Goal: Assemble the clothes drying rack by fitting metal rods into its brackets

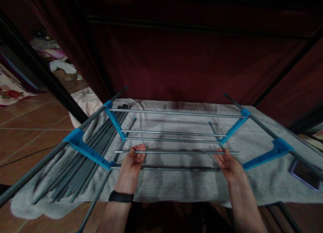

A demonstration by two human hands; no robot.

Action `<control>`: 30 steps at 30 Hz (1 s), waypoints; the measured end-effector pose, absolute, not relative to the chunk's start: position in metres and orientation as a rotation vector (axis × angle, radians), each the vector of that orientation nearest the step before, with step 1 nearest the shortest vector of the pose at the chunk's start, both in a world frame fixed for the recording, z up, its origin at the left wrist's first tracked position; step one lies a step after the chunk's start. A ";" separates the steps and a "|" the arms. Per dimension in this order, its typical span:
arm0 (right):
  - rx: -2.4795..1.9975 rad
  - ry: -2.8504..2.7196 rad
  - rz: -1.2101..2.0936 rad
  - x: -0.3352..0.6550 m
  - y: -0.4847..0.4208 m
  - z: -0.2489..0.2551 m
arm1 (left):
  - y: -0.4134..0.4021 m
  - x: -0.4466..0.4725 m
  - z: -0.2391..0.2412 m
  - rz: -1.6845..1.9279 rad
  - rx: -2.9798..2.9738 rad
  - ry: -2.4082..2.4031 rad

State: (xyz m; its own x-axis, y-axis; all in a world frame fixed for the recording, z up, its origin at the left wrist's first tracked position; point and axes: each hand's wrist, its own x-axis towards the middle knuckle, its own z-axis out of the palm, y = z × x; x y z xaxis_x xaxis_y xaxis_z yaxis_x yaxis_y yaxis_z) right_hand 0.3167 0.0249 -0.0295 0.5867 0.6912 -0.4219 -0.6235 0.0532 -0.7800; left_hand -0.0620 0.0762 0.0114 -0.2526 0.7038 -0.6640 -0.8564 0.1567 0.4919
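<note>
A loose grey metal rod (176,152) lies level across both hands. Near its left end, my left hand (133,157) grips it between thumb and fingers, with a black band on the wrist. My right hand (227,162) pinches it close to the other end. Around them stands a rack frame of grey tubes with blue plastic brackets, among them the front left bracket (88,152) and the front right bracket (267,154). Several crossbars, such as the top back crossbar (176,113), join the two sides. A lower front crossbar (176,168) runs just below the held rod.
A bundle of grey tubes (93,152) lies at the left on a grey blanket (174,189). A phone (305,174) rests at the right. Dark red panels (176,65) rise behind the frame. Tiled floor (32,117) and piled cloth (62,66) show at left.
</note>
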 end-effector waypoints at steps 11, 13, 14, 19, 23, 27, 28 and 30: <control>-1.121 -0.105 1.174 0.307 0.026 -0.026 | 0.059 -0.021 -0.006 1.292 0.056 0.940; -1.107 -0.141 1.169 0.302 0.026 -0.024 | 0.057 -0.017 -0.007 1.296 0.115 0.898; -1.101 -0.152 1.166 0.300 0.027 -0.024 | 0.056 -0.015 -0.008 1.301 0.147 0.876; -1.093 -0.139 1.161 0.292 0.028 -0.026 | 0.055 -0.006 -0.011 1.301 0.240 0.819; -1.079 -0.122 1.158 0.290 0.028 -0.028 | 0.053 0.001 -0.013 1.292 0.274 0.807; -1.096 -0.090 1.158 0.287 0.028 -0.027 | 0.052 0.008 -0.012 1.298 0.323 0.787; -1.102 -0.078 1.160 0.286 0.028 -0.025 | 0.051 0.010 -0.012 1.295 0.325 0.788; -1.107 -0.054 1.169 0.282 0.028 -0.022 | 0.051 0.015 -0.012 1.287 0.335 0.789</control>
